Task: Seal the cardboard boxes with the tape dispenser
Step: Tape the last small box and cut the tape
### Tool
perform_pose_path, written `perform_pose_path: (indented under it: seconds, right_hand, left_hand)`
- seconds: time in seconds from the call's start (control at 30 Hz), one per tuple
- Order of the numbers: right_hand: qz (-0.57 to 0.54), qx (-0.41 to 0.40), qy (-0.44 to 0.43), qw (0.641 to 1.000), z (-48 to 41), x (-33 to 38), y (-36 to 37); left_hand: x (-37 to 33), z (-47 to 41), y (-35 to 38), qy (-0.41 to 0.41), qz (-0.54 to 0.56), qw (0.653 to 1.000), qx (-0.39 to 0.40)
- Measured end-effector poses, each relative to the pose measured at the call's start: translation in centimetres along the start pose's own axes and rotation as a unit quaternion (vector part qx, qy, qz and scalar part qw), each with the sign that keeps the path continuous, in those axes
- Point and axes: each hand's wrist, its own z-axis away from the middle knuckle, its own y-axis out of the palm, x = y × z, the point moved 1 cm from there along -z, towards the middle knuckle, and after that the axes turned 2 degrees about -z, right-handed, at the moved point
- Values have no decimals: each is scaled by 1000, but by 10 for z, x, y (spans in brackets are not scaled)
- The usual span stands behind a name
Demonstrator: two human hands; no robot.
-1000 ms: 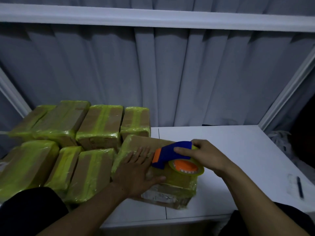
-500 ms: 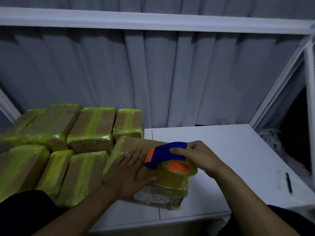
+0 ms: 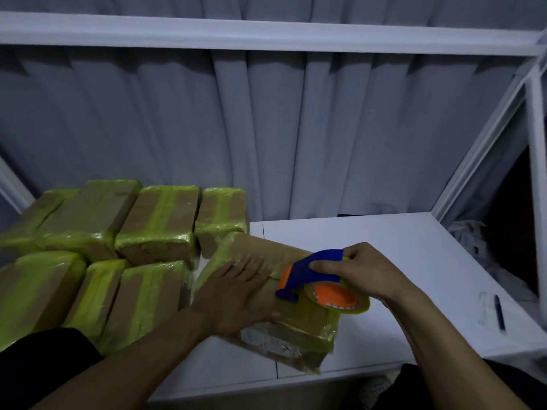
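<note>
Cardboard box (image 3: 260, 247) under work lies on the white table (image 3: 399, 261) at six o'clock in the view, with yellow-green tape over its near end. Left hand (image 3: 236, 294) rests flat on the box top, fingers straight and slightly spread, pointing toward one o'clock. Right hand (image 3: 364, 270) grips the blue tape dispenser (image 3: 313, 272), fingers curled round its handle. The dispenser sits on the box top at three o'clock of the left hand, just beside its fingertips. Taped boxes (image 3: 159, 220) stand stacked just beside the box, from nine to eleven o'clock. A pen (image 3: 499, 312) lies at three o'clock, well apart.
</note>
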Motion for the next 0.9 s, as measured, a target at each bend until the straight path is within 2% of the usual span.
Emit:
perform_pose_path:
  seconds: [0.17, 0.3, 0.47, 0.5, 0.57, 0.63, 0.7, 0.9]
  right_hand:
    - [-8, -26, 41, 999, 22, -21, -25]
    - [-52, -57, 51, 996, 32, -38, -30]
    - [-94, -124, 59, 986, 24, -36, -31]
    - [-89, -129, 67, 985, 20, -34, -31]
    - [-79, -132, 76, 985, 12, -33, -30]
    - [-69, -134, 79, 985, 5, -33, -28]
    - [-71, -141, 83, 984, 1, -34, -28]
    - [-59, -149, 83, 984, 2, -34, -34]
  left_hand:
    - [-20, -37, 3, 96, 7, 995, 7]
    - [-15, -81, -11, 146, 82, 986, -3]
    - [3, -120, -9, 141, 143, 974, -108]
    - [1, -121, -8, 140, 163, 971, -105]
    - [-12, -123, -6, 124, 192, 973, -40]
    - [-27, -126, -1, 110, 157, 981, 9]
    - [-36, -131, 5, 101, 111, 989, 4]
    - [-41, -137, -1, 80, 67, 994, 37]
